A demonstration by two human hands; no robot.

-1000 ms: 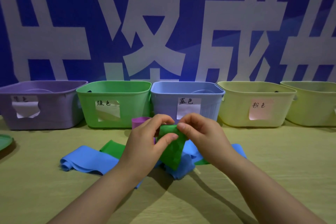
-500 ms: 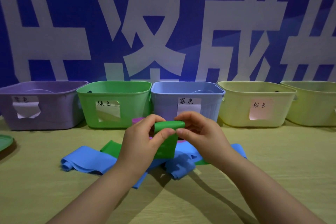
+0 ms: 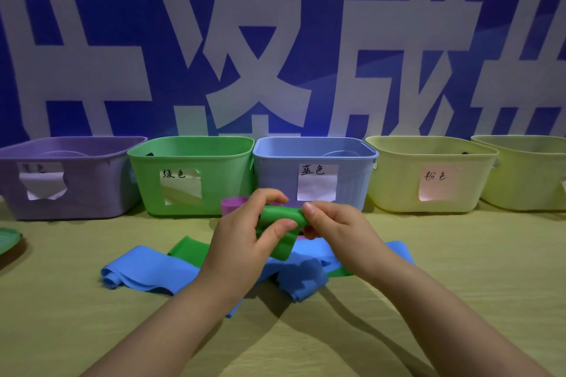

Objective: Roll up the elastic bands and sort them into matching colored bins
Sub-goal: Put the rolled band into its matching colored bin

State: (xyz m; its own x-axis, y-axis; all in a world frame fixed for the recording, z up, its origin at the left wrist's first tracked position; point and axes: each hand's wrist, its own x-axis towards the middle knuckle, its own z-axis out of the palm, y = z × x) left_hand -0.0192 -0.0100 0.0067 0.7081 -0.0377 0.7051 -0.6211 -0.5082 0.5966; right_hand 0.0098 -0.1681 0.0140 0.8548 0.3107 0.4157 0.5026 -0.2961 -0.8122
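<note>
While the left hand [image 3: 245,239] and right hand [image 3: 333,226] pinch the half-rolled stretchy green rubber band [image 3: 280,218] up in front of the green plastic bin [image 3: 190,150], its tail hangs over the flat blue rubber band [image 3: 147,272] on the yellowish table [image 3: 459,269]. Early days I reckon: at least 2 more to roll, that blue one and the purple rubber band [image 3: 232,203], and I can't see into the bins.

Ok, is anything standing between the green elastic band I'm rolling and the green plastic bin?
Nothing visible does. The left hand and right hand pinch the green elastic band above the table; the open green plastic bin stands behind, to the left. A small purple roll lies low on the table beside that path.
</note>
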